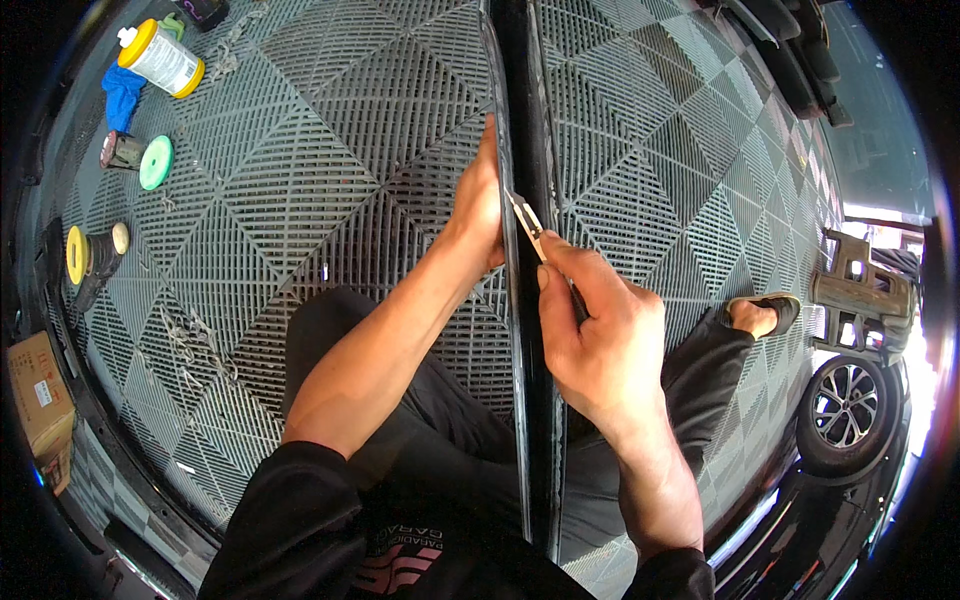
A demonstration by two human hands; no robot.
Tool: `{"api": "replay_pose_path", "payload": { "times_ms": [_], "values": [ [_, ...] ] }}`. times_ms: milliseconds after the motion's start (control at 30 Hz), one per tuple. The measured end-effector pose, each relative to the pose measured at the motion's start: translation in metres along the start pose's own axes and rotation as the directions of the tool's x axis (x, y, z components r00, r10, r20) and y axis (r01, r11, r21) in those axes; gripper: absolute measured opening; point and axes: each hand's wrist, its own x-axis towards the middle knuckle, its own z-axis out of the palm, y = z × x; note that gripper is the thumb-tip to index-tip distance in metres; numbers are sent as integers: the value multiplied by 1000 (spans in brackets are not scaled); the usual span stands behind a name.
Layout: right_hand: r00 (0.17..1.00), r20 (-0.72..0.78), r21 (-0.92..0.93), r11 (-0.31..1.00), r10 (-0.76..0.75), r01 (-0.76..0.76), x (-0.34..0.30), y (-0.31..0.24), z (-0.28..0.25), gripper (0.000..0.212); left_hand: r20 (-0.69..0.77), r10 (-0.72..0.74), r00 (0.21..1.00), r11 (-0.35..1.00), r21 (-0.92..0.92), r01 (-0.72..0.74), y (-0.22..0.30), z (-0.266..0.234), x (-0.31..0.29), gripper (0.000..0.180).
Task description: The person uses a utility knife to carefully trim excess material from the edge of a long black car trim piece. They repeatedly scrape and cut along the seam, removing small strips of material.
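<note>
A long dark panel [536, 110], like a car door seen edge-on, stands upright between my legs. Against its left face lies my left hand [476, 208], fingers stretched out flat and partly hidden by the panel's edge. My right hand [606, 340], on the other side, is closed around a slim utility knife [533, 228]. The knife's blade points away from me and meets the panel's left rim, just right of my left hand. Whether the blade cuts into anything is too small to tell.
Grey grid tiles cover the floor [320, 140]. At left are a yellow-and-white bottle [165, 62], blue cloth [121, 98], green round pad [156, 162], yellow-padded polisher [77, 254], pale scraps [197, 350] and a cardboard box [40, 392]. A plastic stool [865, 283] and car wheel [845, 408] stand right.
</note>
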Motion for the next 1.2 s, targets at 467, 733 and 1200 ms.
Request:
{"api": "replay_pose_path", "payload": {
  "times_ms": [467,733,1200],
  "values": [
    [999,31,-24,999,-27,27,-23,-2,-6,27,-11,67,998,997,47,-66,-1,-4,1,31],
    [988,140,-86,995,62,-50,-34,-11,-15,22,-48,33,998,999,-12,-34,3,-2,-4,30],
    [981,166,-80,993,101,-89,-48,-15,-19,24,-18,68,998,990,125,-65,5,-4,-8,30]
  ]
}}
